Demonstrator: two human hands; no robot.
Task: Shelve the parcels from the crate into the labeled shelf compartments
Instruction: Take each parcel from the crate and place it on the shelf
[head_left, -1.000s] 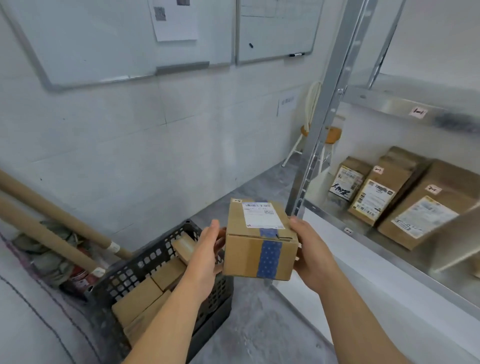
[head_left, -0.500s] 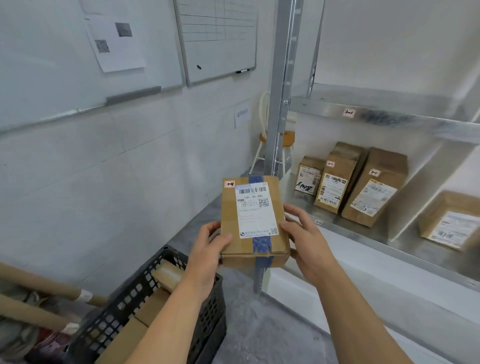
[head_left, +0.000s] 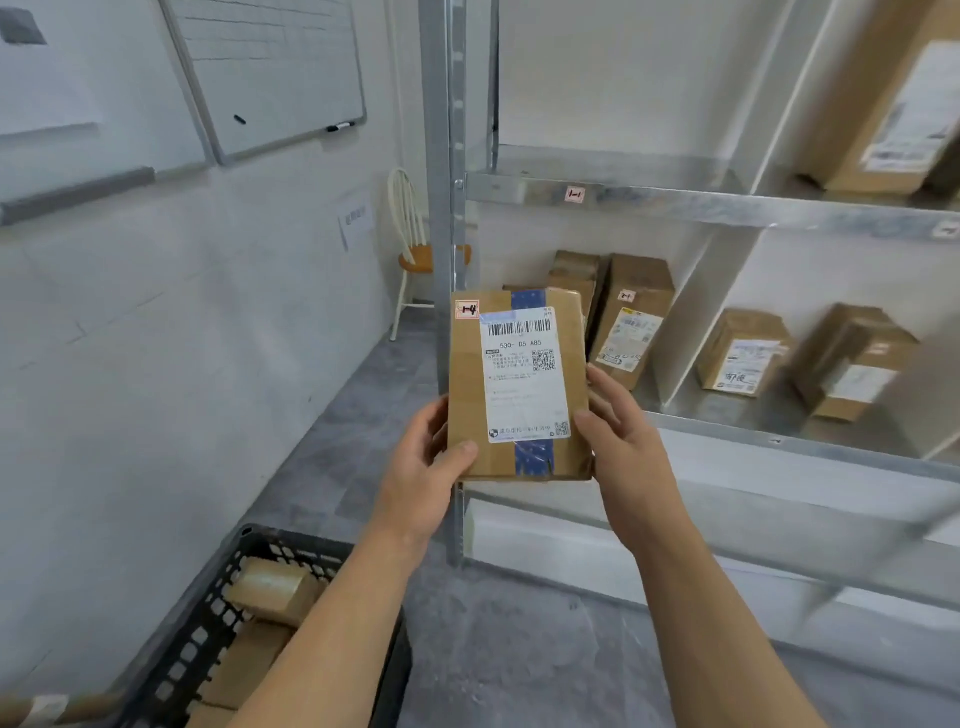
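Both hands are holding one box. The left hand (head_left: 426, 467) is gripping the lower left edge, thumb lying across the front face and the fingers out of sight behind. The right hand (head_left: 618, 447) is clasping the right edge, thumb pressing beside the shipping label and the fingers curling round the side. The parcel (head_left: 519, 384) is hanging in the air between them, label facing the person, in front of the steel upright (head_left: 441, 208) and touching nothing but the hands.

It is looking light to me, since a grip low down is enough to carry it. The cardboard seems stiff and dry, the blue tape and glossy label slicker, so the bare side edges and corners are the better places to hold.

A small sticker (head_left: 466, 310) on its top corner seems to be reading 1-4. Beyond it, the shelf edge (head_left: 727, 208) is carrying a tag (head_left: 575, 195) reading 1-1, and shelved parcels (head_left: 631, 322) are standing in the compartments below. Down at the left, the black crate (head_left: 291, 540) is holding more boxes (head_left: 275, 590).
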